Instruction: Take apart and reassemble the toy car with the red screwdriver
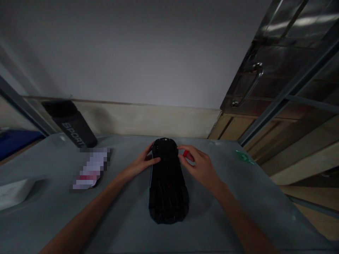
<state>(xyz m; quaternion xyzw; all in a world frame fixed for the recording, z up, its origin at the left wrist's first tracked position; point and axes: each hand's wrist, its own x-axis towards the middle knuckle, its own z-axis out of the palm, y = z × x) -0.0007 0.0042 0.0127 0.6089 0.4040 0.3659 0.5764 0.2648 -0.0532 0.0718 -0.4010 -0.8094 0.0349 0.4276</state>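
Note:
A black toy car [168, 180] lies upside down on the grey table, its dark underside facing up and one end pointing away from me. My left hand [140, 163] grips its far left side, thumb resting on the underside and fingers around the edge. At the far right corner, the thumb and index fingertips of my right hand [198, 164] meet the car's side. A small red object [186, 153] shows within the curl of that hand; its kind cannot be made out, being mostly covered by the fingers.
On the left stand a dark bottle marked SPORT [72, 125], a blurred-out flat item [92, 167] and a white box-like object [16, 193]. A crumpled green wrapper [244, 156] lies at the right. Behind the table [127, 218] rises a pale wall; a metal door handle [249, 86] is beyond.

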